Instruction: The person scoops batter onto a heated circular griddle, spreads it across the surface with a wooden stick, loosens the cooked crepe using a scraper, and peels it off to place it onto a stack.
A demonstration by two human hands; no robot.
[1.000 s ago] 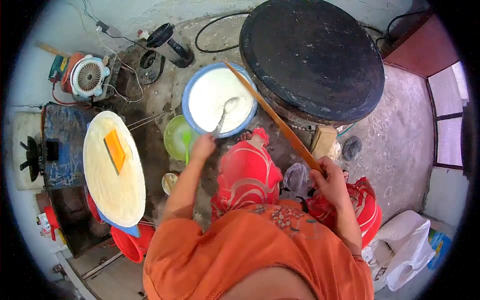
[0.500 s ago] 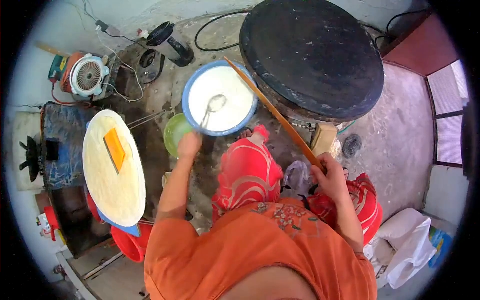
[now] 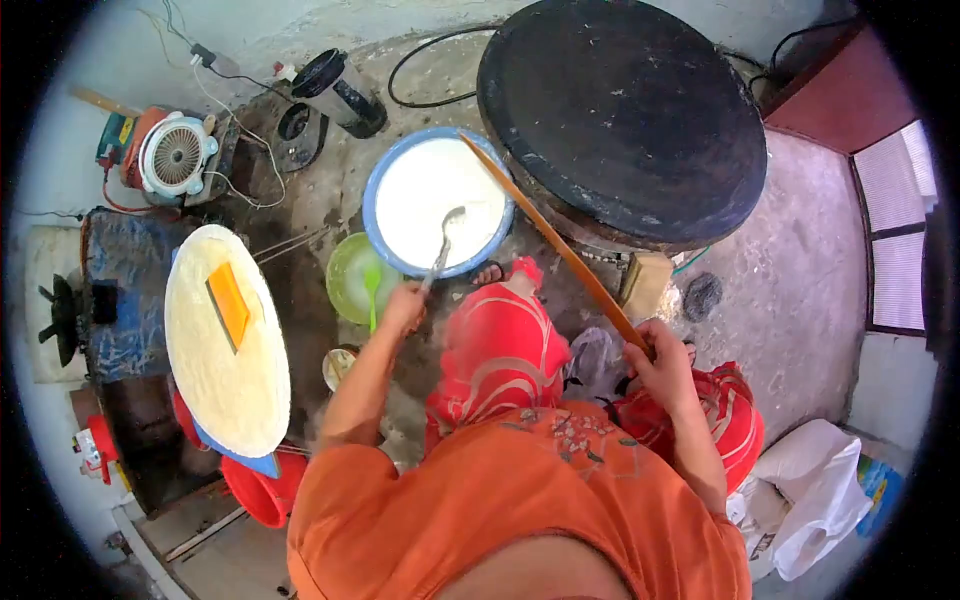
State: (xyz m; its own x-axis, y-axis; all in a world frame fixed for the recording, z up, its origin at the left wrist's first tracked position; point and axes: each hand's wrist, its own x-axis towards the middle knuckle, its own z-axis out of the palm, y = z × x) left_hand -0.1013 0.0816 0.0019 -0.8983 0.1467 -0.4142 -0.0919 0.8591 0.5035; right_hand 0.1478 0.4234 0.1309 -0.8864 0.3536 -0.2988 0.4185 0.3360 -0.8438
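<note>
My left hand is closed around the handle of a metal ladle, whose bowl end is in the white batter of a blue-rimmed basin. My right hand grips the near end of a long flat wooden stick. The stick slants up and left, its far tip over the basin's right rim. Beyond it stands a large round black griddle. A green bowl with a bright green utensil sits beside the basin, left of my left hand.
At left, an oval pale stack of flat sheets carries an orange scraper. A fan-like device, a dark cylinder and a red bucket are also left. A yellowish block and white sacks lie right.
My left hand has moved slightly right and down with the ladle, uncovering the green bowl and its utensil. The ladle's bowl end has shifted right. The stick's tip is slightly lower.
</note>
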